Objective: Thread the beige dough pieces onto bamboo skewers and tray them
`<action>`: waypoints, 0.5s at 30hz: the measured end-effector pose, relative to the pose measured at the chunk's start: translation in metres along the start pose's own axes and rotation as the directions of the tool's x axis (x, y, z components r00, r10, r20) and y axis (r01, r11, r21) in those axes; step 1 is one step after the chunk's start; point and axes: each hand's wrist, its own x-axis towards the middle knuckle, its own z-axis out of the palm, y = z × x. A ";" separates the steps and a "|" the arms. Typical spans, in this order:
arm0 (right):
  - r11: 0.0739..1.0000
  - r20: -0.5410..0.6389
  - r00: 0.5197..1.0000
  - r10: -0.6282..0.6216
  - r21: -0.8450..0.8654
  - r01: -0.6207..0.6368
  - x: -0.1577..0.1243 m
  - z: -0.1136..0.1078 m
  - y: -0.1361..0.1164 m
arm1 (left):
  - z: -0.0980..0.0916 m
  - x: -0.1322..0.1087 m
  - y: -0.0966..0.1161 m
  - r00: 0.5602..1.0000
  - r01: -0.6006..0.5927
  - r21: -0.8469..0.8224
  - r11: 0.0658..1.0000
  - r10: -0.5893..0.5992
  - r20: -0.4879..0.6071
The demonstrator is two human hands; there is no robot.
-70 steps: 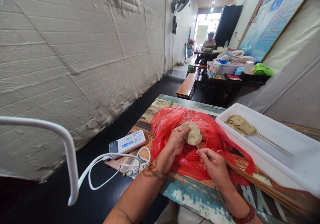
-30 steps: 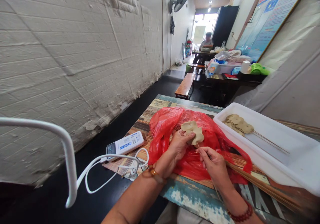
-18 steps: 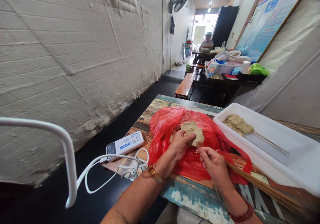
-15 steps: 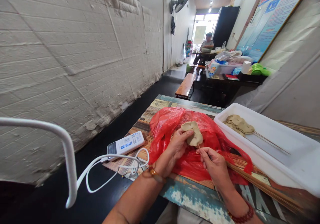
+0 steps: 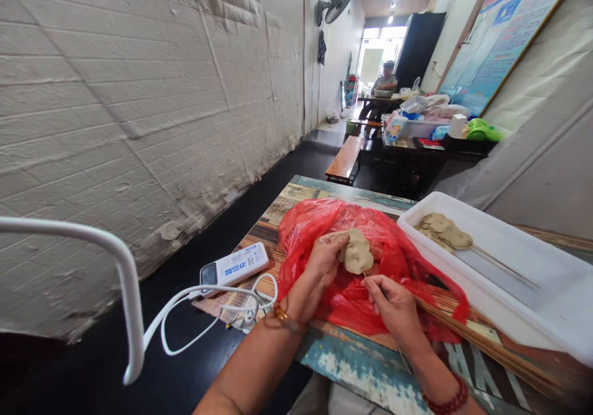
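My left hand [image 5: 323,262] is closed on a few flat beige food slices [image 5: 357,254], holding them over a red plastic bag [image 5: 398,260]. My right hand [image 5: 391,304] pinches a thin bamboo skewer [image 5: 364,274] whose tip goes into the bottom of the slices. Both hands hover just above the bag on the painted wooden table [image 5: 352,359].
A white tray [image 5: 532,297] at right holds a finished skewer of slices [image 5: 447,231]. A bundle of bamboo skewers [image 5: 500,353] lies along the table by my right wrist. A white power bank [image 5: 235,266] with cable lies at left. A person sits far down the room.
The slices in my left hand have turned and dropped slightly toward my right hand; the skewer stays at their lower edge. Both hands keep their place over the bag.
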 end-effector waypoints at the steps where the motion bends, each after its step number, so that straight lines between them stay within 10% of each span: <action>1: 1.000 -0.003 1.000 -0.002 -0.005 0.002 0.000 0.000 0.000 | 0.001 0.000 0.000 1.000 0.007 0.005 1.000 -0.007 0.008; 15: 1.000 -0.041 0.999 0.009 0.018 -0.009 0.001 -0.001 -0.006 | 0.009 -0.005 -0.004 0.998 0.053 -0.018 0.998 -0.054 -0.042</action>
